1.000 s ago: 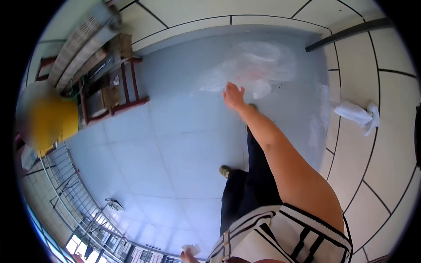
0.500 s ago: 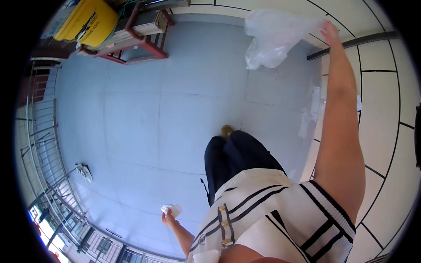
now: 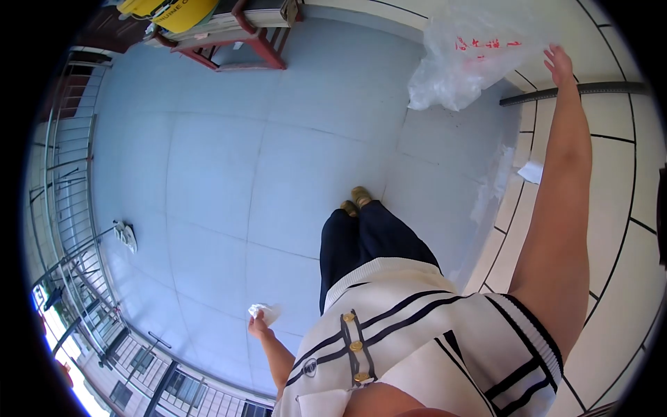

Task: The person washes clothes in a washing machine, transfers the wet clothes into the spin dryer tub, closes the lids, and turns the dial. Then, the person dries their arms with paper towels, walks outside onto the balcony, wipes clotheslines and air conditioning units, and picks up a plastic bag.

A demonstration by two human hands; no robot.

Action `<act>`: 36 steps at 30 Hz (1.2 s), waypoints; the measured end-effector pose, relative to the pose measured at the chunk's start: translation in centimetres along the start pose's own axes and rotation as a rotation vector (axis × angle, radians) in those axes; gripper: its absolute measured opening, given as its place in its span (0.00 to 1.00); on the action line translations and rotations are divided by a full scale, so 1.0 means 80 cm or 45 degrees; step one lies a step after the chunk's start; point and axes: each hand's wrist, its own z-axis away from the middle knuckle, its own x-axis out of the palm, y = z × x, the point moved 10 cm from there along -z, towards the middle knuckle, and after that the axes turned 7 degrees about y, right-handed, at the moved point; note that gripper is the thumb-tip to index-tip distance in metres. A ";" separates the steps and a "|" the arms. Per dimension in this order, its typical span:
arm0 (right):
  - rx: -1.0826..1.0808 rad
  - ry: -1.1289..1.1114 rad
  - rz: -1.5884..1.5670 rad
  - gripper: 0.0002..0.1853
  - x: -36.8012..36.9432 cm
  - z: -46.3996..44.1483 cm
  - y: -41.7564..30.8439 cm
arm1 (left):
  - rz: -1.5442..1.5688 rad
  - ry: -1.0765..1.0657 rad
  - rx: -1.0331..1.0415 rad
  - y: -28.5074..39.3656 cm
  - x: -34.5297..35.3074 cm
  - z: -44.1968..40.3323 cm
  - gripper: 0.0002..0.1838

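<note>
At lower left my left hand is closed around a crumpled white tissue, held above the floor. My right arm stretches far up along the tiled wall. At its end my right hand has its fingertips at the drawn-out corner of a clear plastic bag, which they seem to pinch. Red printed characters show on the bag, and its lower part hangs bunched over the floor's far right corner.
A yellow bucket stands on a red-framed bench at far left. White shoes lie beside the metal railing. A dark strip runs along the wall, and a white piece shows beside my right arm.
My right hand has shifted right in the view, and the bag has spread and turned so its red print shows. My left hand still has the tissue. Both my shoes are now visible.
</note>
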 end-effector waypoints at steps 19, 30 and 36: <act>-0.717 0.441 2.581 0.26 -0.158 -0.123 0.186 | -0.131 -0.002 0.302 0.112 0.035 0.040 0.22; -1.226 -1.079 2.152 0.11 0.104 0.086 0.454 | -0.256 0.221 0.249 0.099 0.017 -0.028 0.30; -0.441 -0.972 1.159 0.15 0.433 0.291 0.394 | -0.175 0.216 0.211 0.201 0.033 -0.179 0.33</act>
